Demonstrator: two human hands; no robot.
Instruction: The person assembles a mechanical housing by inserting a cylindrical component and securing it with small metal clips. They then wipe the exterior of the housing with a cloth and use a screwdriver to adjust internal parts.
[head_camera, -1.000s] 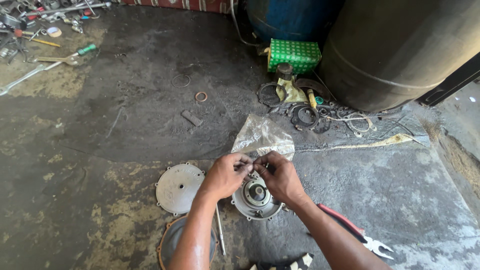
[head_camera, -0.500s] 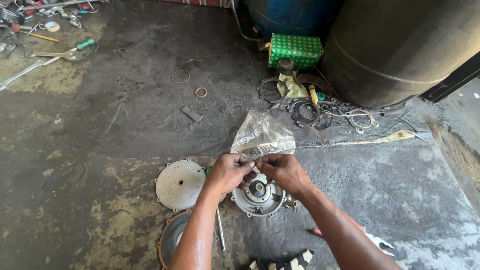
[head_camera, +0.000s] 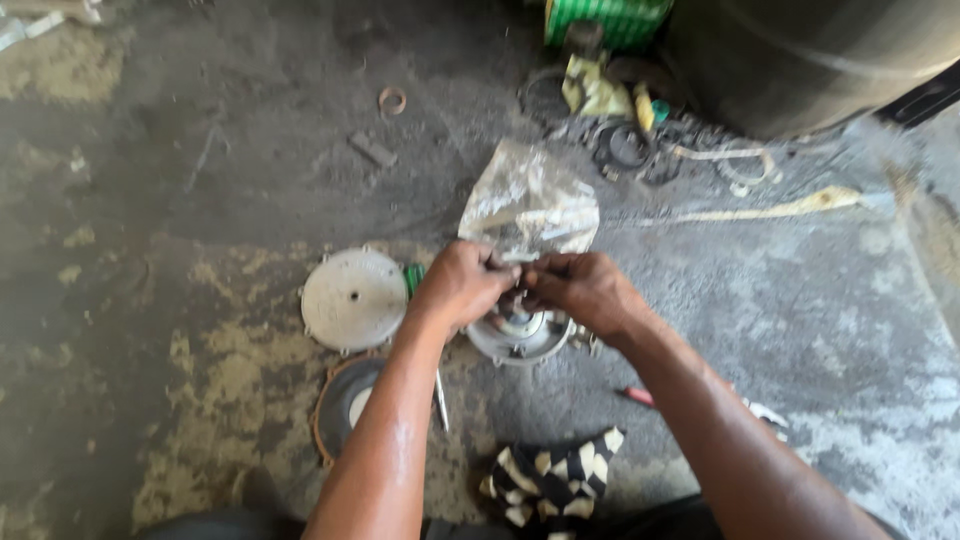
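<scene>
Carefully, the left hand (head_camera: 462, 283) and the right hand (head_camera: 580, 290) should keep their fingertips pinched together on the small part, too hidden to identify, directly over the centre of the round metal housing (head_camera: 520, 338) on the floor (head_camera: 200, 180), and work it slowly.

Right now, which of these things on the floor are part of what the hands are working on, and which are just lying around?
In hand: left hand, right hand, round metal housing, clear plastic bag.

Lying about: round metal cover, copper ring, green box, checkered cloth.
</scene>
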